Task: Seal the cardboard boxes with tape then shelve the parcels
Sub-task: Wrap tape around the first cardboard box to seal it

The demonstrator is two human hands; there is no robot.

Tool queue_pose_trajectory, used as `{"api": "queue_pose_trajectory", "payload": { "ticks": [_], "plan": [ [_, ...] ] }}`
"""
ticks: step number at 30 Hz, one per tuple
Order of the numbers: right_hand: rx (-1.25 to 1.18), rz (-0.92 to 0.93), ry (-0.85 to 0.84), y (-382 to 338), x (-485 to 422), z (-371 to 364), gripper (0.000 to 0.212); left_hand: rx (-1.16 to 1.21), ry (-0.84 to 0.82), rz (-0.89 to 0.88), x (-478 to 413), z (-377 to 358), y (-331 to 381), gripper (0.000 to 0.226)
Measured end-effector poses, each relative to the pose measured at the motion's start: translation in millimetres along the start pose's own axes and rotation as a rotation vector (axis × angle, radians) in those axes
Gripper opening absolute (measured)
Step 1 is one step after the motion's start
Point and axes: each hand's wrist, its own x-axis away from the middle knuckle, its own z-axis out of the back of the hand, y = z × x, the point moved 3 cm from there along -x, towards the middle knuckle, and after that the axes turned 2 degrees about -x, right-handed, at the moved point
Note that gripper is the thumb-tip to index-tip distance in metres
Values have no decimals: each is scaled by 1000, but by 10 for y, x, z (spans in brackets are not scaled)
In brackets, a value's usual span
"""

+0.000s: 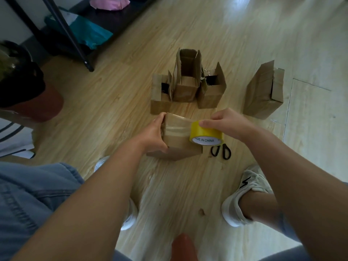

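A closed cardboard box (178,140) rests on the wooden floor in front of me, with a clear strip of tape across its top. My left hand (153,133) grips the box's left side. My right hand (228,123) holds a yellow tape roll (206,135) pressed against the box's right edge. Beyond it stand three open boxes (186,85) in a cluster, flaps up. A fourth box (263,95) sits apart to the right, tilted, with one flap up.
Black-handled scissors (221,151) lie on the floor just right of the box. A black shelf frame (75,42) with teal and pink packages stands at the back left. Another person's head shows at the left edge. My shoes (248,194) flank the space below the box.
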Motion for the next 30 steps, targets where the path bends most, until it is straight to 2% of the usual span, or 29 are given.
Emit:
{"api": "queue_pose_trajectory", "payload": {
  "ticks": [5,11,13,16,18,24,30],
  "plan": [
    [77,34,27,50,-77,-6,49,68,6,8,23,-14,-17,124],
    [406,-50,99,266,-173,47,61,64,-8,7,2,-24,10,125],
    [370,-68,84,324,-192,42,63,78,-15,19,-7,-14,0,125],
    [135,-63,86,390,-191,24,59,134,-37,44,-1,23,-76,127],
    [62,-44,116,407,-202,40,56,165,-53,59,0,48,-118,126],
    [180,-50,104,450,-321,-108,53,193,-69,69,-31,56,-133,126],
    [155,-81,119,494,-421,-220,52,201,-79,101,-44,57,-201,131]
  ]
}}
